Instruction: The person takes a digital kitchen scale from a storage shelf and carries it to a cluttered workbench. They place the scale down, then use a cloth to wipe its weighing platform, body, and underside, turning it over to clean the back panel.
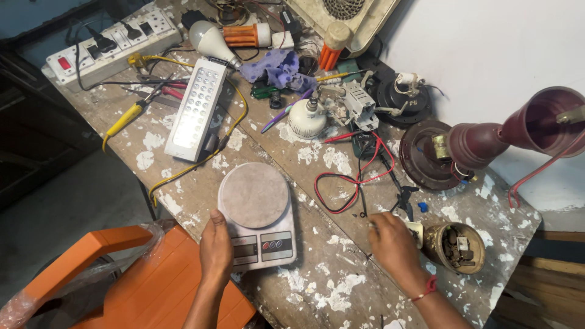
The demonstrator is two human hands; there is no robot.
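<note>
A small white kitchen scale (261, 214) with a round grey platform lies on the paint-spattered wooden bench (317, 286). My left hand (216, 248) rests on the scale's near left corner, fingers curled against its edge. My right hand (393, 245) lies on the bench to the right, its fingers closed around a small pale object (416, 231) beside a round brass-coloured tin (456, 247) of small parts. Whether it also holds a thin tool is unclear. Red and black wires (347, 186) loop between the two hands.
A lit rectangular LED panel (197, 109), bulbs (210, 40), a power strip (113, 44), a purple cloth (275, 66) and a yellow-handled tool (125, 119) crowd the back of the bench. Dark red fan parts (481, 146) stand at right. An orange plastic chair (152, 274) sits at lower left.
</note>
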